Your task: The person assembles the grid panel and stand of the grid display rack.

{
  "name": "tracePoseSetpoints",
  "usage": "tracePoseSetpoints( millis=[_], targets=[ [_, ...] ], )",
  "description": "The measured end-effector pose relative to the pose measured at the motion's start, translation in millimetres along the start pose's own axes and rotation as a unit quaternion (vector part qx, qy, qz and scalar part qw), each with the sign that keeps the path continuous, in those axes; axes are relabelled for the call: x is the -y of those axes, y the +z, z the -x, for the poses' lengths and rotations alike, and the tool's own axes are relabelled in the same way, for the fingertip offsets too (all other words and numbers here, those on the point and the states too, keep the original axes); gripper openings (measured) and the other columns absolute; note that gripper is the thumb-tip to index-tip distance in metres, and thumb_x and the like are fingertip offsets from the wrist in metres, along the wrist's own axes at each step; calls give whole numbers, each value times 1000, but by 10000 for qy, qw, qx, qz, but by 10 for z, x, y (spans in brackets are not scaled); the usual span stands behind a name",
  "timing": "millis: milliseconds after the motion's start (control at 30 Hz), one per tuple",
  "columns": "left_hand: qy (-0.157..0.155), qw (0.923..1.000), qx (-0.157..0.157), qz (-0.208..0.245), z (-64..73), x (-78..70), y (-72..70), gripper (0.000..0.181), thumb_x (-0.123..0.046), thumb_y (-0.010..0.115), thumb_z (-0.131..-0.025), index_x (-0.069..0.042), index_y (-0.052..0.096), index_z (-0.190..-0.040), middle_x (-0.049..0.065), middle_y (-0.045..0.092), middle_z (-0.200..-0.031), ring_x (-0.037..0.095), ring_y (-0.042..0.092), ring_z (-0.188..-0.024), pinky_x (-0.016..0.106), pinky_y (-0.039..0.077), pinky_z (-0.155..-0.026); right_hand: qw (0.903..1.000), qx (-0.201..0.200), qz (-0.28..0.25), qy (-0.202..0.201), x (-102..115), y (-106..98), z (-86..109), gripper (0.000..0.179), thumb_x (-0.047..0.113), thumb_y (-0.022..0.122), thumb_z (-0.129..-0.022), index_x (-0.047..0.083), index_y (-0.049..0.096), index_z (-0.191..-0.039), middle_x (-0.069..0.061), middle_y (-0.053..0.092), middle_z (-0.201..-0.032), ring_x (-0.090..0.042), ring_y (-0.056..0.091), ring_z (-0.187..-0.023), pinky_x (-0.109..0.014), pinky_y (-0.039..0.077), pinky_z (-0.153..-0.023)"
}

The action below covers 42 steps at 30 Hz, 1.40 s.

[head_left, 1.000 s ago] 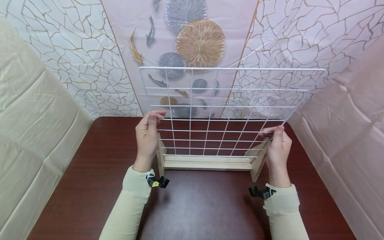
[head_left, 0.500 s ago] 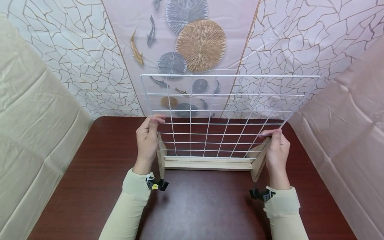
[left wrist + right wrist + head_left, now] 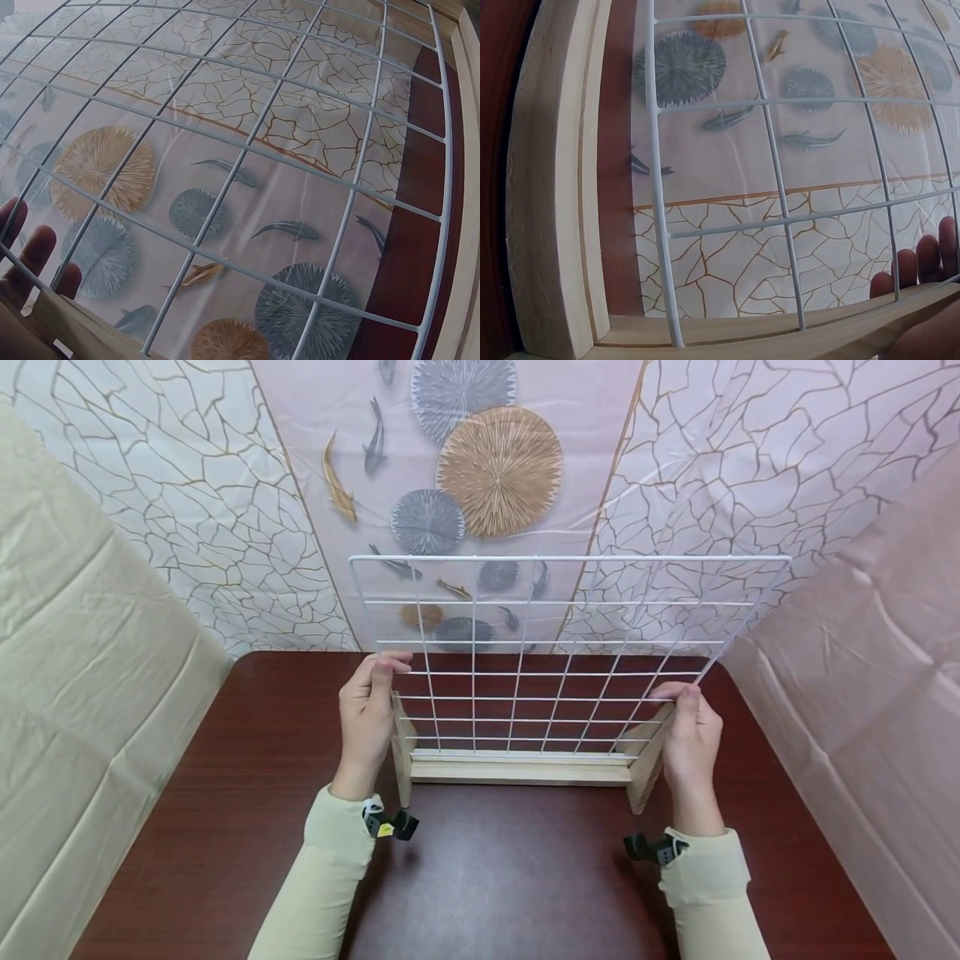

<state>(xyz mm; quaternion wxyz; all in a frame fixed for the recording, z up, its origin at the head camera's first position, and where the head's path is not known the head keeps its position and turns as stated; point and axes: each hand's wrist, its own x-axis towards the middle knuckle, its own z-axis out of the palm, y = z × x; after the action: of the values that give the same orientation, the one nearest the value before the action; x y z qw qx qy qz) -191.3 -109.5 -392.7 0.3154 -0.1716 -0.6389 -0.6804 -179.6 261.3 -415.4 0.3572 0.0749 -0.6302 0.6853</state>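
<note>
A white wire grid panel point(image 3: 570, 558) stands tilted in the head view, its lower edge just above or at the crossbar of a pale wooden stand point(image 3: 517, 774); I cannot tell whether it touches. My left hand point(image 3: 366, 718) grips the panel's left edge, thumb in front and fingers behind. On the opposite edge, my right hand point(image 3: 692, 752) holds the wire the same way, close to the stand's right side piece. Fingertips point(image 3: 37, 251) reach through behind the wires in the left wrist view. In the right wrist view, the bottom wire point(image 3: 660, 187) runs beside the grooved wooden bar point(image 3: 544, 187).
The stand rests on a dark red-brown table point(image 3: 480, 877). Behind it hangs a patterned backdrop point(image 3: 498, 468) with fish and round leaf shapes. Beige cloth walls point(image 3: 82, 693) flank the table on both sides. Small black cameras point(image 3: 652, 847) sit on both wrists.
The grid panel has come down toward the stand's crossbar, its top edge dropping lower. Both hands have moved slightly downward with it, keeping their hold.
</note>
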Motion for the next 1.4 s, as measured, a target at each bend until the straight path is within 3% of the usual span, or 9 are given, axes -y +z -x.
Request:
tracePoseSetpoints(
  millis=[233, 533, 833, 1033, 1400],
  targets=[
    [15, 10000, -11, -16, 20, 26, -6, 35, -14, 44, -105, 9, 66, -90, 23, 68, -104, 23, 63, -104, 32, 44, -97, 9987, 79, 498, 71, -36, -31, 4, 57, 26, 39, -107, -24, 58, -88, 0, 68, -87, -13, 60, -92, -19, 39, -91],
    [-88, 9999, -73, 61, 55, 53, -8, 38, -16, 44, -106, 11, 66, -90, 26, 67, -103, 23, 63, -104, 31, 43, -97, 9971, 150, 750, -15, 165, 54, 52, 54, 21, 37, -108, -26, 57, -88, 2, 67, -86, -11, 59, -90, -19, 39, -90],
    [-196, 9998, -43, 20, 76, 49, -16, 39, -17, 43, -106, 12, 64, -90, 22, 70, -108, 24, 63, -111, 35, 41, -103, 9994, 165, 249, 162, -7, -26, 39, 45, 15, 36, -107, -20, 59, -90, 2, 68, -87, -10, 58, -80, -22, 43, -79],
    [-223, 9997, -106, -14, 84, 51, -9, 39, -18, 44, -106, 10, 65, -89, 20, 71, -108, 24, 64, -112, 34, 42, -102, 9992, 265, 276, 76, 201, 76, 77, 49, 17, 36, -107, -28, 51, -92, 2, 67, -86, -12, 58, -79, -21, 43, -80],
    [-196, 9995, -127, 221, 85, 51, 22, 39, -16, 45, -105, 14, 64, -88, 23, 71, -107, 24, 66, -111, 35, 42, -104, 9955, 229, 915, -84, 247, 93, 77, 45, 14, 34, -108, -26, 51, -95, 1, 65, -83, -12, 58, -81, -22, 41, -82]
  ],
)
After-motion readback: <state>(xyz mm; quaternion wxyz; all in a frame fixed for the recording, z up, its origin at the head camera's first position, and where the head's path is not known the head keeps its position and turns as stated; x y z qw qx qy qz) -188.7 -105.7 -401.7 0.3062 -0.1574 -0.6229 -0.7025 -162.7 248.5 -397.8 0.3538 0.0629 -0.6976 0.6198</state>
